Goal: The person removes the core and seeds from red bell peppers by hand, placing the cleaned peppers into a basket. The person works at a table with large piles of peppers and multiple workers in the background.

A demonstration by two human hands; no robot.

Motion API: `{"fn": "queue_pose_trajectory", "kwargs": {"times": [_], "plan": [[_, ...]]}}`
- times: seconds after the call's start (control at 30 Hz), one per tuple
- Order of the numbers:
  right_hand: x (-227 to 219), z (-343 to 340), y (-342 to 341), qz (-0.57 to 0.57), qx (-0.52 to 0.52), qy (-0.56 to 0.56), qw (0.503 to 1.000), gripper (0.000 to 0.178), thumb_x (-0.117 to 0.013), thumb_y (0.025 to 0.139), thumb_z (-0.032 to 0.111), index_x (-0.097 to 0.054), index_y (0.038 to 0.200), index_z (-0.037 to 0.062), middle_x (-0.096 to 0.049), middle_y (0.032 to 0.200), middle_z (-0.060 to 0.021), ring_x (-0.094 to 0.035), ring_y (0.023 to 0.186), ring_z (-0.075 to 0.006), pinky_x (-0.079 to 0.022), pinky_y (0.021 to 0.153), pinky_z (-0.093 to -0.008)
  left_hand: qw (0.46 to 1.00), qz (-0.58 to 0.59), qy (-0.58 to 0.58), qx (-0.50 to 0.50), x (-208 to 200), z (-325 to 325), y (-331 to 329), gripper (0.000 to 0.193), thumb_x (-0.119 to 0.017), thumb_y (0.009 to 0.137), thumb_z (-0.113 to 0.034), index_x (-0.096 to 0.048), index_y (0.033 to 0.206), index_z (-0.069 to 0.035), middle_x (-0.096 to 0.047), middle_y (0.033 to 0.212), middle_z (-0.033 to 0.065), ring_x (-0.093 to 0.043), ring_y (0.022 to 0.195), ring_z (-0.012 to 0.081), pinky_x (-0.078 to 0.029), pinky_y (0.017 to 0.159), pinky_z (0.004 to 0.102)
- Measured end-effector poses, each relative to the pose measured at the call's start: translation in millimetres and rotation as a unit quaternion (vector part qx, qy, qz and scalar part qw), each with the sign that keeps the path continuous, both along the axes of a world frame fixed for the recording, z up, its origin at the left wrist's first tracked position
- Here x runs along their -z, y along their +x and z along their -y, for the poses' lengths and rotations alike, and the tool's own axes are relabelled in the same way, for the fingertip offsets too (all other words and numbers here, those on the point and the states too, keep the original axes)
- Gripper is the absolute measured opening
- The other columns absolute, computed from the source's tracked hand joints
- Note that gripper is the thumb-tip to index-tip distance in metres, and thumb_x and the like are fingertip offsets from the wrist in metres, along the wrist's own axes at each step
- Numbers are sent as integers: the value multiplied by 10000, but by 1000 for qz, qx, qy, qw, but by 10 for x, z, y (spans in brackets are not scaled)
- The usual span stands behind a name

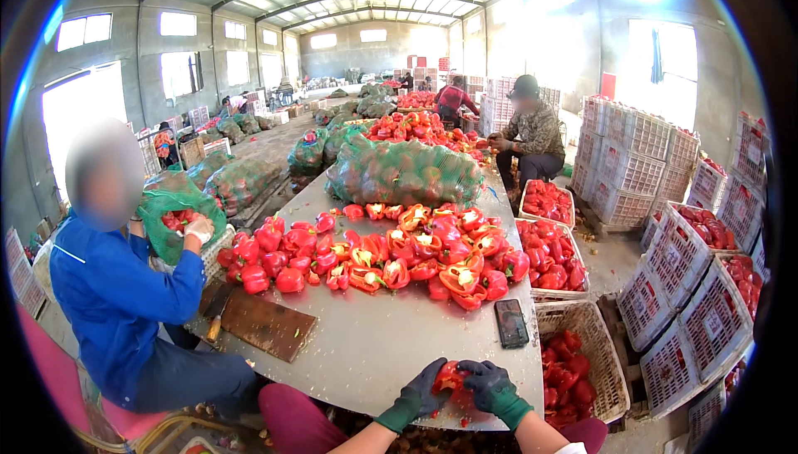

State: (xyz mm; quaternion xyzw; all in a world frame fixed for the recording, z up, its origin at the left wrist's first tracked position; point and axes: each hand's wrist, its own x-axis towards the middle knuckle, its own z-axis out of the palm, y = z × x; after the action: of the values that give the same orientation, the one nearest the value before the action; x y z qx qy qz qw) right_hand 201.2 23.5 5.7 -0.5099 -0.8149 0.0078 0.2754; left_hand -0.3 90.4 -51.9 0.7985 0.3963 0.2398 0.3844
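My left hand (426,391) and right hand (490,386), both gloved, closed together on a red pepper (450,379) at the table's (391,346) near edge, phone (511,323) just beyond, cut peppers (416,255) heaped mid-table, basket (594,346) to my right.

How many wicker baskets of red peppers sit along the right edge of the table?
3: the nearest wicker basket by the phone, a middle basket beyond it, and a far basket beside the seated person. More may be hidden behind the table.
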Motion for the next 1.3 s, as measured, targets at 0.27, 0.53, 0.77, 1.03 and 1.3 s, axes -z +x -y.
{"fn": "queue_pose_trajectory", "kwargs": {"times": [0.27, 0.53, 0.77, 1.03, 1.3], "plan": [[-194, -61, 97, 34, -65, 182, 980, 194, -697, 685, 67, -718, 847, 172, -663, 1232, -10, -653, 827, -271, -539, 646, -423, 962, 117, 231, -86, -543, -90, 230, 447, -691, 732, -49, -652, 1174, -98, -680, 1148, 162, -662, 1061, 361, -567, 836, 427], [88, 159, -204, -56, 63, 130, 988, 560, -716, 705, 51, -627, 1252, 133, -652, 1188, -132, -634, 1109, -392, -551, 849, -488, 953, 144, 256, -76, -262, 168, -139, 619, -674, 694, -4, -643, 1299, -135, -652, 1274, 143, -653, 1149, 318, -564, 931, 395], [-16, -78, -256, -126, 58, -1, 990, 443, -560, 674, -81, -692, 1070, 68, -704, 1027, -165, -679, 974, -363, -555, 848, -430, 937, 207, 268, -90, -734, 132, -214, 583, -606, 694, 26, -656, 1258, -116, -641, 1284, 163, -646, 1151, 340, -567, 931, 408], [-309, -161, -676, -145, -1, 213, 966, 327, -609, 741, -66, -697, 1033, 53, -701, 1048, -180, -676, 1051, -362, -541, 925, -453, 895, 235, 361, -113, -672, 104, -571, 562, -620, 717, 14, -645, 1269, -90, -658, 1251, 150, -638, 1160, 361, -564, 939, 424], [-175, -227, -745, -109, -5, 129, 986, 296, -590, 716, -45, -684, 975, 60, -707, 973, -157, -700, 932, -341, -567, 831, -425, 894, 256, 352, -107, -795, 198, -761, 602, -597, 700, 19, -633, 1292, -86, -645, 1289, 145, -622, 1202, 345, -537, 1002, 435]]}}
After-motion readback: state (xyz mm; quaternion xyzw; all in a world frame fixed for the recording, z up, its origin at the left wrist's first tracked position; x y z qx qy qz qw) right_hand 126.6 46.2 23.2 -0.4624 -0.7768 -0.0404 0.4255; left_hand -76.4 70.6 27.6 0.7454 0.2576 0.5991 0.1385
